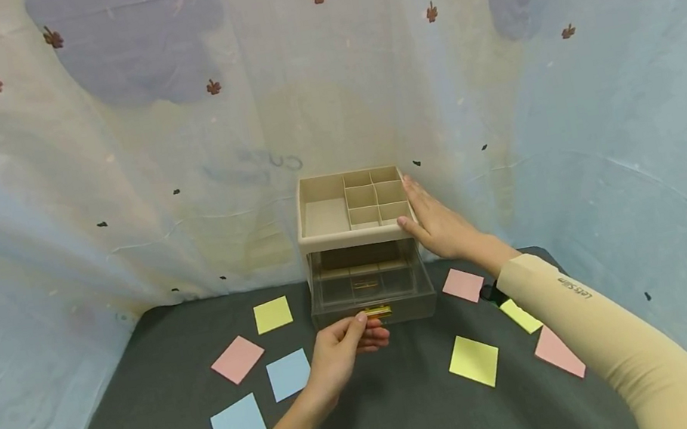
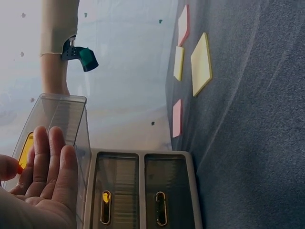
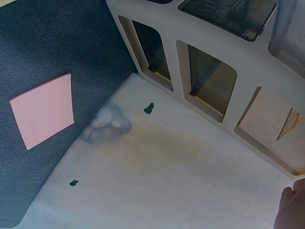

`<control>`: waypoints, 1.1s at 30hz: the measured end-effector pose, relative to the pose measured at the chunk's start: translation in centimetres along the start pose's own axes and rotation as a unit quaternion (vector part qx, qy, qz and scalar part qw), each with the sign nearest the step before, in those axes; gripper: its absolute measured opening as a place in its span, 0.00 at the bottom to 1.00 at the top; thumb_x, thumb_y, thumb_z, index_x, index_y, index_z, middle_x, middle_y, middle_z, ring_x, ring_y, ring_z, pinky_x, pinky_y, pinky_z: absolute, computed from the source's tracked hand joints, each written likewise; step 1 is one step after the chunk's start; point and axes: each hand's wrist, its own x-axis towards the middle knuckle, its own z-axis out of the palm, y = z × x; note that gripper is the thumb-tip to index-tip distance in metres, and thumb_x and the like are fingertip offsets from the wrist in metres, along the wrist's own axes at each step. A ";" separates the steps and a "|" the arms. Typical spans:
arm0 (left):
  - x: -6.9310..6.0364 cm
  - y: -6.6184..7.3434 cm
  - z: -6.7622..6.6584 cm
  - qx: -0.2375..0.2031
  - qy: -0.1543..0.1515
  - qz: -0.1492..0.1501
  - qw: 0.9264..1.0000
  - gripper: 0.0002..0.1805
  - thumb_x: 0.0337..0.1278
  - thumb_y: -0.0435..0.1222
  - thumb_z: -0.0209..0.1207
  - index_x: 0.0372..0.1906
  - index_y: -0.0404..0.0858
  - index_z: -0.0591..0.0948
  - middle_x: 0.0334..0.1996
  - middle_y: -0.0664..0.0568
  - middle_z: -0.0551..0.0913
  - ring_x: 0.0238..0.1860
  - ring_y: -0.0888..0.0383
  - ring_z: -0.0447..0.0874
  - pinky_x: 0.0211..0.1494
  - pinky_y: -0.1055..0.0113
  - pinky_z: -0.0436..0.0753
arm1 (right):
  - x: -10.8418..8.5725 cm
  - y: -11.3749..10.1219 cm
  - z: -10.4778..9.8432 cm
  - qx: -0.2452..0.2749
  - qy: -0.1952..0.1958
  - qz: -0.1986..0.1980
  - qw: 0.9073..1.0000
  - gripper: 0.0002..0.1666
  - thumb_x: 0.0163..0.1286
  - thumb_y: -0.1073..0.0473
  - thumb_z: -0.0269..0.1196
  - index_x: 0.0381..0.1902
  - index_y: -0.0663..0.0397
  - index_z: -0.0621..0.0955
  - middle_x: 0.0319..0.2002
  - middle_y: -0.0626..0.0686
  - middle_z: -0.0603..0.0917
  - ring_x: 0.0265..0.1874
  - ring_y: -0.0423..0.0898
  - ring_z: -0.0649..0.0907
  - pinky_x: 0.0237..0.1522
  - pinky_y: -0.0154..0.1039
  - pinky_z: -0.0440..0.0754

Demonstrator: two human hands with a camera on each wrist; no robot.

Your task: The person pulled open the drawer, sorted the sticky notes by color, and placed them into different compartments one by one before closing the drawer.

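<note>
A beige desktop organizer (image 1: 357, 233) stands at the back of the dark table, its top divided into several compartments. Its uppermost clear drawer (image 1: 411, 308) is pulled out toward me, and no contents are visible in it. My left hand (image 1: 336, 357) pinches that drawer's gold handle (image 1: 380, 311) between thumb and index finger; the other fingers extend loosely in the left wrist view. Two lower drawers (image 2: 116, 164) with gold handles are closed. My right hand (image 1: 444, 226) rests along the organizer's right side, fingers straight and thumb by the top front corner. Only part of it shows in the right wrist view.
Left of the organizer lie a yellow sticky-note pad (image 1: 273, 315), a pink pad (image 1: 238, 359) and two blue pads (image 1: 239, 426). Several pink and yellow pads (image 1: 474, 361) lie on the right, some partly behind the right forearm. A patterned curtain (image 1: 168, 161) hangs behind the table.
</note>
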 end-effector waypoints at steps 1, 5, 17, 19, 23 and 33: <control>0.0 -0.1 0.0 0.000 -0.001 -0.002 1.000 0.29 0.79 0.52 0.54 0.53 0.27 0.85 0.43 0.43 0.91 0.46 0.50 0.91 0.53 0.62 0.88 | 0.0 0.0 0.0 -0.001 0.001 0.000 1.000 0.47 0.86 0.38 0.39 0.84 0.62 0.36 0.84 0.63 0.39 0.83 0.61 0.44 0.81 0.60 0.49; -0.1 -0.2 0.0 -0.001 -0.002 0.001 1.000 0.28 0.79 0.52 0.55 0.53 0.28 0.85 0.44 0.43 0.91 0.46 0.50 0.91 0.54 0.62 0.88 | 0.0 0.0 0.1 -0.004 0.003 0.000 1.000 0.48 0.86 0.38 0.39 0.84 0.62 0.37 0.84 0.63 0.39 0.83 0.61 0.44 0.81 0.61 0.49; -0.1 -0.4 0.0 -0.012 -0.006 0.007 1.000 0.29 0.80 0.52 0.53 0.54 0.28 0.85 0.46 0.42 0.90 0.47 0.50 0.91 0.54 0.59 0.88 | -0.1 0.0 0.1 -0.005 -0.001 0.004 1.000 0.47 0.87 0.38 0.39 0.84 0.61 0.35 0.84 0.61 0.37 0.83 0.60 0.43 0.81 0.61 0.49; -0.2 -0.4 -0.1 -0.011 -0.014 0.006 1.000 0.29 0.81 0.52 0.51 0.56 0.29 0.85 0.48 0.42 0.90 0.47 0.50 0.91 0.56 0.56 0.87 | -0.1 0.0 0.1 -0.005 -0.001 0.004 1.000 0.47 0.87 0.38 0.39 0.84 0.61 0.35 0.84 0.62 0.37 0.83 0.60 0.43 0.81 0.61 0.49; -0.4 -0.5 -0.6 -0.003 -0.042 0.013 0.999 0.28 0.83 0.50 0.49 0.61 0.30 0.83 0.54 0.40 0.88 0.50 0.48 0.90 0.57 0.58 0.87 | -0.1 0.1 0.2 0.000 -0.001 0.004 1.000 0.47 0.87 0.38 0.38 0.84 0.61 0.36 0.84 0.62 0.37 0.83 0.60 0.43 0.80 0.61 0.49; -1.8 -1.1 -2.8 0.061 -0.091 0.032 0.993 0.23 0.86 0.43 0.46 0.66 0.31 0.80 0.61 0.38 0.84 0.56 0.40 0.87 0.60 0.47 0.84 | -0.1 0.0 0.2 -0.004 0.002 0.000 1.000 0.47 0.87 0.37 0.38 0.84 0.62 0.36 0.84 0.62 0.38 0.83 0.60 0.44 0.80 0.62 0.50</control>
